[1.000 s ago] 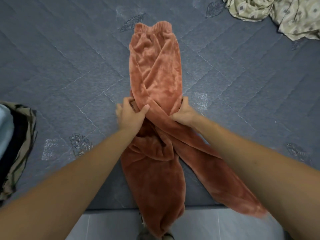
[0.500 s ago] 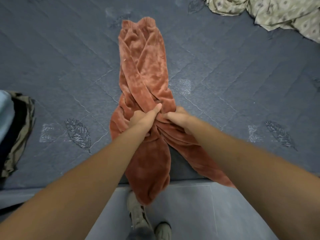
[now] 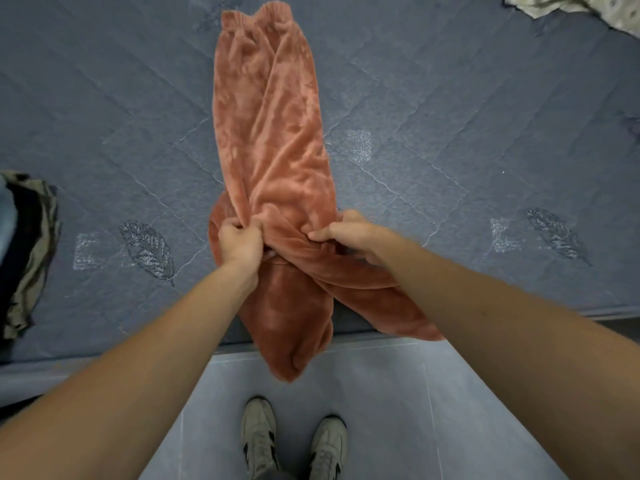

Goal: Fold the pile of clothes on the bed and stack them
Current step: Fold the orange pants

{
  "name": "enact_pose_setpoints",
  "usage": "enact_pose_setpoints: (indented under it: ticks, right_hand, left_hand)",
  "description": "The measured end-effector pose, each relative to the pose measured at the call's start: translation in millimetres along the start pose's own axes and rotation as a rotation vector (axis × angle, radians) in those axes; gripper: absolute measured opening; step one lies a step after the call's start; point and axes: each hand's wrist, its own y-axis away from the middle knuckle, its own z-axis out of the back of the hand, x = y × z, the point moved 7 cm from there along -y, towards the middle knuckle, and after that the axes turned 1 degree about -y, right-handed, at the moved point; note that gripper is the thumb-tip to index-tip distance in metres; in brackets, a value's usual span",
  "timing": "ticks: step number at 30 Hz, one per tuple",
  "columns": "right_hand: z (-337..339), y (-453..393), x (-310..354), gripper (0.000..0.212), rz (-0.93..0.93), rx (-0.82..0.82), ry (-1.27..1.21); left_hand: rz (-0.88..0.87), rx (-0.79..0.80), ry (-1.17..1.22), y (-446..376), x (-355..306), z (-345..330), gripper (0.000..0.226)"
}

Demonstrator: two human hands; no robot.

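Observation:
A rust-orange fleece pair of trousers lies lengthwise on the grey quilted bed, waistband at the far end. Its two legs cross near the bed's front edge and hang over it toward the floor. My left hand grips a bunch of the fleece at the left side of the crossing. On the right side, my right hand pinches the fabric, thumb on top. A folded stack of clothes sits at the left edge of the bed. Cream patterned clothing lies at the far right corner.
The bed's front edge runs across the lower part of the view. Below it is a grey tiled floor with my two beige shoes on it.
My hands have moved apart along the crossing of the legs, spreading the fabric. The upper part of the trousers lies flatter and wider than before. The view has tilted down toward my feet.

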Motion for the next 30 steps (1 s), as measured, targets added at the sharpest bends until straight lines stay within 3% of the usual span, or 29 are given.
enact_pose_setpoints:
  ticks: [2,7,9,11,13,15,17,18,21,25,30]
  right_hand:
    - [-2.1,1.8,-2.0,0.030,0.057,-0.039,-0.037]
    - [-5.2,8.4,-10.5,0.021,0.054,-0.067,0.001]
    - [-4.9,11.9,-12.6,0.021,0.035,-0.097,0.020]
    - [-6.6,14.2,-12.0,0.027,0.054,-0.128,0.034]
    - [-12.2,16.2,-11.6,0.035,0.092,-0.143,0.094]
    - [-21.8,18.6,-14.9,0.035,0.097,-0.131,0.120]
    - [-30.0,21.2,-19.9,0.029,0.095,-0.107,0.122]
    - [-31.7,22.3,-22.8,0.026,0.096,-0.104,0.121]
    - [-29.9,29.1,-30.4,0.024,0.075,-0.127,0.076]
    - [-34.4,42.1,-39.1,0.019,0.031,-0.088,-0.010]
    - [-41.6,54.7,-51.4,0.021,0.058,-0.120,-0.029]
  left_hand:
    - [0.057,0.121,-0.062,13.5,3.8,-11.8,0.037]
    - [0.115,0.292,-0.244,19.3,12.8,-6.7,0.015]
    - [0.068,0.271,-0.191,12.6,14.6,7.2,0.019]
    - [-0.040,0.136,-0.144,11.8,12.6,25.3,0.017]
    - [-0.033,0.071,-0.027,20.8,21.7,33.1,0.013]
    - [0.103,0.189,0.118,36.4,38.2,25.0,0.026]
    - [0.167,0.358,0.088,51.4,51.0,13.0,0.039]
    - [0.181,0.401,0.068,56.5,57.0,9.9,0.035]
    - [0.197,0.318,0.085,59.1,64.2,18.7,0.008]
    - [0.211,0.225,0.249,61.0,66.9,38.2,0.019]
    - [0.263,0.229,0.264,76.3,77.8,48.0,0.030]
